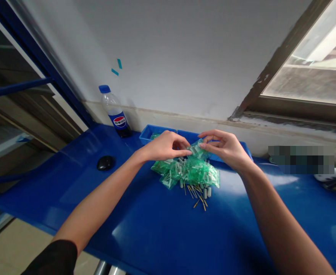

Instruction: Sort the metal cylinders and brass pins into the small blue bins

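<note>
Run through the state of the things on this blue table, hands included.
Left hand: pinching at the held packet's edge
Right hand: pinching its other side
Held packet: raised; sealed or not, cannot tell
Green packets: heaped on the table
Brass pins: loose, scattered
Bottle: upright, capped
Left bin: uncovered, green items inside

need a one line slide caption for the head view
Left hand and right hand pinch a small green-tinted bag above similar bags on a blue table.
</note>
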`<action>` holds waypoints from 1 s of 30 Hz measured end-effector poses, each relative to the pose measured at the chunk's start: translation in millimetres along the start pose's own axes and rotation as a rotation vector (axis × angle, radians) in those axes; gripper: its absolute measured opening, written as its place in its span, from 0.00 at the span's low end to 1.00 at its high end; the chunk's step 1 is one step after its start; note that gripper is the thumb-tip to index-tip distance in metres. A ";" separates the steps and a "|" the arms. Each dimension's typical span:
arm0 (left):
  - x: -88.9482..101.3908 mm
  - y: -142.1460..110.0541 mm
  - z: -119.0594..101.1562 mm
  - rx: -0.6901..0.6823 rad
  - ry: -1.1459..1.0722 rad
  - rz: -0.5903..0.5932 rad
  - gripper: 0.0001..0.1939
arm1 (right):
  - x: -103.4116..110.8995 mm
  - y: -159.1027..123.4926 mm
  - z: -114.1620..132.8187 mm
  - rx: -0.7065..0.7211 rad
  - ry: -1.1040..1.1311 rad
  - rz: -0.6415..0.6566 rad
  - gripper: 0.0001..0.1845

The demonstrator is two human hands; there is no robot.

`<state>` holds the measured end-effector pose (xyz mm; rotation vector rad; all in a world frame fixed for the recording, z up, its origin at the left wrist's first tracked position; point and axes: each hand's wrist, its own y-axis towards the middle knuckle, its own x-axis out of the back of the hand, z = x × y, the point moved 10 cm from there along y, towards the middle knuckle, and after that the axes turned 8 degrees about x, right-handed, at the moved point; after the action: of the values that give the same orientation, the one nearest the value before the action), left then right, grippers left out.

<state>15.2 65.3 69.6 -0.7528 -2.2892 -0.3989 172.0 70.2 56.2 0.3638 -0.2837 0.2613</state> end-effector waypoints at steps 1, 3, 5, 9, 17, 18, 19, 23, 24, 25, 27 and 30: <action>-0.3 0.3 -0.4 -0.005 -0.003 -0.005 0.14 | -2.1 0.0 1.8 -0.001 0.012 0.003 0.23; 0.5 0.4 -0.6 -0.012 -0.008 -0.020 0.12 | -5.7 0.0 4.2 0.000 0.021 0.013 0.23; 3.0 -0.1 -0.5 -0.011 -0.011 -0.035 0.11 | -7.6 0.1 4.9 0.002 0.013 0.012 0.24; 15.7 -3.3 -2.0 0.003 -0.002 -0.098 0.09 | -12.5 -0.2 -0.6 -0.015 -0.037 0.049 0.28; 59.9 -16.3 10.2 0.087 0.424 -0.293 0.07 | -22.8 -9.8 -9.6 0.070 -0.491 0.397 0.25; 65.3 -17.1 15.1 0.123 0.517 -0.330 0.08 | -24.6 -11.7 -9.2 0.084 -0.522 0.439 0.27; 69.4 -17.5 20.3 0.161 0.604 -0.359 0.08 | -26.4 -13.2 -8.5 0.094 -0.541 0.471 0.29; 66.4 -12.8 39.2 0.276 0.786 -0.345 0.12 | -33.9 -16.1 -8.8 0.108 -0.570 0.537 0.31; 62.2 -10.9 41.2 0.282 0.786 -0.320 0.13 | -35.3 -16.1 -10.4 0.104 -0.573 0.541 0.31; 57.7 -9.2 41.2 0.275 0.772 -0.298 0.14 | -36.4 -16.0 -12.4 0.098 -0.575 0.541 0.30; 48.2 -6.4 34.6 0.217 0.711 -0.259 0.15 | -37.8 -15.6 -16.9 0.082 -0.570 0.535 0.28; 32.2 -3.9 17.9 0.076 0.565 -0.179 0.16 | -38.2 -15.1 -20.0 0.063 -0.552 0.517 0.26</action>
<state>-15.7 83.6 78.8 -0.3370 -1.8248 -0.5268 145.5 56.7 21.5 0.4170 -0.9187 0.6795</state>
